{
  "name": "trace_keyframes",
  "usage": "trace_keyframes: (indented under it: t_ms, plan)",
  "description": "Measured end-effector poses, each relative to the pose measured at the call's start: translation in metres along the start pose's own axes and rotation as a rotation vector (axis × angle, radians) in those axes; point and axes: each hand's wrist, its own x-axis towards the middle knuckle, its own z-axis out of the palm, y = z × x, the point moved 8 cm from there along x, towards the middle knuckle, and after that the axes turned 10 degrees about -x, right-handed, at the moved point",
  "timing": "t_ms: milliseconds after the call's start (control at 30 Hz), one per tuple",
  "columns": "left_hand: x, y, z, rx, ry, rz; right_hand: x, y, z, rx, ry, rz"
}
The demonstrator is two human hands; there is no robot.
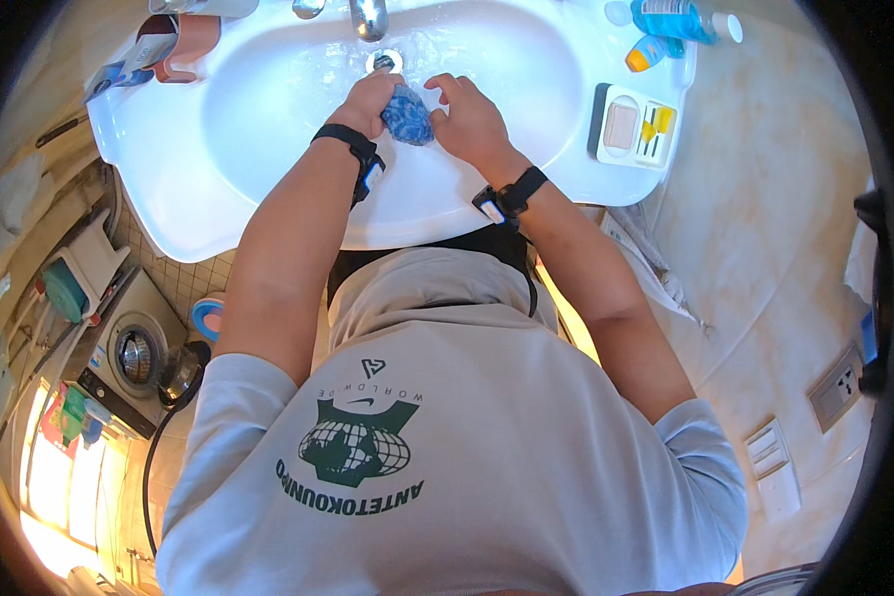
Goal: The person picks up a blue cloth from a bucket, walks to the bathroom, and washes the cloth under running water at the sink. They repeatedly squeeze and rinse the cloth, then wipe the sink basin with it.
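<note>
A wet, crumpled blue patterned cloth (pixel 407 115) is held over the front part of a white washbasin (pixel 298 216). My left hand (pixel 369 103) grips the cloth's left side, close below the metal drain (pixel 384 62). At the cloth's right edge is my right hand (pixel 468 119), its fingers curled and spread apart; whether its thumb touches the cloth I cannot tell. A chrome faucet (pixel 369 21) stands above the drain, and the basin around it looks wet. Both wrists carry black straps with small devices.
On the basin's right rim are a white soap tray (pixel 633 128) with a soap bar, a blue mouthwash bottle (pixel 674 18) and a small orange-capped bottle (pixel 644 56). A pinkish-brown holder (pixel 188 46) is at the left rim. A washing machine (pixel 130 350) stands at lower left.
</note>
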Motion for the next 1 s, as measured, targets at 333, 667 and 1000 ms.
trace_keyframes:
  t_ms: [333,667,1000]
  plan:
    - [-0.006,0.005,-0.010,-0.194,0.066,-0.016,-0.002,-0.016,0.011,0.228,0.050,-0.286]
    - [-0.067,0.008,-0.018,-0.498,0.383,0.215,0.005,-0.060,0.018,-0.122,0.058,-0.316]
    - [-0.104,0.048,0.002,0.324,0.496,0.644,0.011,-0.063,0.033,0.173,-0.185,-0.275]
